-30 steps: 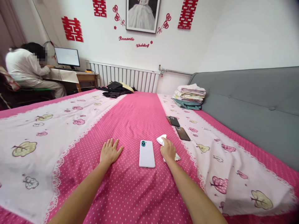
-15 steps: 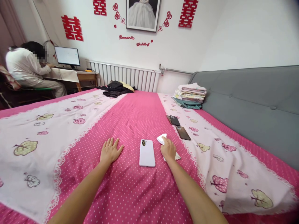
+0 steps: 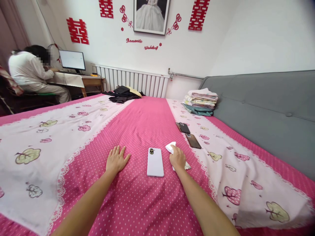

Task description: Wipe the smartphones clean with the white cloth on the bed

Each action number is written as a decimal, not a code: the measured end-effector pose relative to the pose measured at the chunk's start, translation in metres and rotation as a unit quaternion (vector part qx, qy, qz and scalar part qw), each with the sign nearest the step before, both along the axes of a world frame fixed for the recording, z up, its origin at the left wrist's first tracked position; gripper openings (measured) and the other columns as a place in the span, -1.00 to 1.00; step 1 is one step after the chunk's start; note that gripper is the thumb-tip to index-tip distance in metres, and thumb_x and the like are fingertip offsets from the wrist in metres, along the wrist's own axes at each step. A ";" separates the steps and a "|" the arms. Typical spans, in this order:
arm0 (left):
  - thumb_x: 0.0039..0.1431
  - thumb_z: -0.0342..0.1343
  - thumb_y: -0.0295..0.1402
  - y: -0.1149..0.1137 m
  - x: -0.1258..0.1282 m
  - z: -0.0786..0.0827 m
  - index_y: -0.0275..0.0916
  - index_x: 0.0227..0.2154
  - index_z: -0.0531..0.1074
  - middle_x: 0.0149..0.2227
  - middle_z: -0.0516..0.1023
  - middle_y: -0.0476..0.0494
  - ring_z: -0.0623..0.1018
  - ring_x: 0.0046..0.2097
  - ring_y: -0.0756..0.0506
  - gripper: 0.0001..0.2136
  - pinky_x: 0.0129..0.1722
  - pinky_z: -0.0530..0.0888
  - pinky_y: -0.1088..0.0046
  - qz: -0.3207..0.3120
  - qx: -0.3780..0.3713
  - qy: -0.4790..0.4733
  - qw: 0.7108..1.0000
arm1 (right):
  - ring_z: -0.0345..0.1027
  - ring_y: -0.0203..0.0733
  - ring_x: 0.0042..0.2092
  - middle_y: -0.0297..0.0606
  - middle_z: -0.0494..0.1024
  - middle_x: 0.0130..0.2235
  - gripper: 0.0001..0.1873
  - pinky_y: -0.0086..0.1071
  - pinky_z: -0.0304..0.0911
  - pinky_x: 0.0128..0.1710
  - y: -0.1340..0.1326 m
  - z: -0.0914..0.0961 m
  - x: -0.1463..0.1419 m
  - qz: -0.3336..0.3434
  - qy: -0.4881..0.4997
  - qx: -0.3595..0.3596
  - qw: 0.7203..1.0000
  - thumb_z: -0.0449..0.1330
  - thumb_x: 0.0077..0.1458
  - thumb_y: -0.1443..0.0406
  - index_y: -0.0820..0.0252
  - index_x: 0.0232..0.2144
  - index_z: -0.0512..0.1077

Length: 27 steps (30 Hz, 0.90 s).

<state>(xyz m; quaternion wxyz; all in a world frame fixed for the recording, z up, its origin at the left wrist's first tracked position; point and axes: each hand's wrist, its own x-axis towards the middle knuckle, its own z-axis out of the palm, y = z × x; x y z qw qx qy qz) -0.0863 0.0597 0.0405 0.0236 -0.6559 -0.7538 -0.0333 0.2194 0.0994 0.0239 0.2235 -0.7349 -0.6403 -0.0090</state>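
A pale phone (image 3: 155, 164), 2 lenses (image 3: 152, 151) uppermost, lies on a bed (image 3: 145, 124) well in from its far edge, between the left hand (image 3: 116, 160), splayed flat, and the right hand (image 3: 177, 158), clamped on a white cloth (image 3: 170, 147). Folded fabrics (image 3: 200, 102) sit near the far-right corner.

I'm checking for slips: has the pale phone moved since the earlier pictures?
No: judged against the radiator, the pale phone keeps its place; only the whole view shifts slightly.
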 end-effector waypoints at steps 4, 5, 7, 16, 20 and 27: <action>0.25 -0.34 0.01 -0.001 0.000 0.001 -0.32 0.28 0.00 0.33 -0.01 -0.34 -0.01 0.34 -0.26 -0.34 0.28 -0.03 0.14 0.002 -0.001 -0.001 1.000 | 0.27 -0.11 0.00 -0.18 0.44 -0.02 -0.47 -0.36 0.09 -0.09 0.000 0.001 0.000 0.000 -0.001 0.001 1.000 0.00 0.12 0.44 0.07 0.13 0.30; 0.25 -0.34 0.01 -0.001 0.000 0.001 -0.32 0.28 0.00 0.33 -0.01 -0.34 -0.01 0.34 -0.26 -0.34 0.28 -0.03 0.14 0.002 -0.001 -0.001 1.000 | 0.27 -0.10 0.00 -0.19 0.44 -0.03 -0.48 -0.36 0.09 -0.09 0.000 0.001 0.000 0.000 -0.001 0.001 1.000 -0.01 0.12 0.44 0.07 0.13 0.31; 0.25 -0.34 0.01 -0.001 0.000 0.001 -0.32 0.28 0.00 0.33 -0.02 -0.35 -0.01 0.34 -0.27 -0.34 0.29 -0.04 0.14 0.001 -0.002 -0.001 1.000 | 0.26 -0.10 0.00 -0.19 0.44 -0.03 -0.48 -0.36 0.09 -0.09 -0.001 0.001 0.000 -0.002 -0.001 -0.001 1.000 -0.01 0.12 0.44 0.07 0.13 0.31; 0.25 -0.35 0.01 -0.001 0.001 0.001 -0.33 0.28 -0.01 0.33 -0.01 -0.36 -0.01 0.34 -0.27 -0.33 0.29 -0.04 0.13 -0.002 -0.002 -0.005 1.000 | 0.26 -0.11 0.00 -0.18 0.43 -0.01 -0.48 -0.36 0.09 -0.08 -0.002 0.003 -0.001 -0.002 -0.003 -0.009 1.000 0.00 0.13 0.42 0.06 0.14 0.30; 0.24 -0.33 0.01 -0.001 0.000 0.001 -0.34 0.28 0.01 0.33 -0.01 -0.36 0.00 0.34 -0.28 -0.33 0.28 -0.03 0.12 0.000 0.002 -0.009 1.000 | 0.26 -0.11 0.00 -0.16 0.43 -0.01 -0.47 -0.35 0.09 -0.07 -0.001 0.002 -0.001 -0.003 -0.003 -0.011 1.000 0.00 0.12 0.43 0.05 0.15 0.29; 0.24 -0.33 0.01 -0.001 0.001 0.000 -0.32 0.28 0.02 0.33 0.01 -0.34 0.01 0.34 -0.27 -0.34 0.28 -0.03 0.12 -0.001 0.008 -0.008 1.000 | 0.26 -0.11 -0.01 -0.18 0.43 -0.02 -0.47 -0.35 0.10 -0.08 -0.001 0.001 0.000 0.001 0.000 -0.004 1.000 -0.02 0.12 0.44 0.06 0.14 0.30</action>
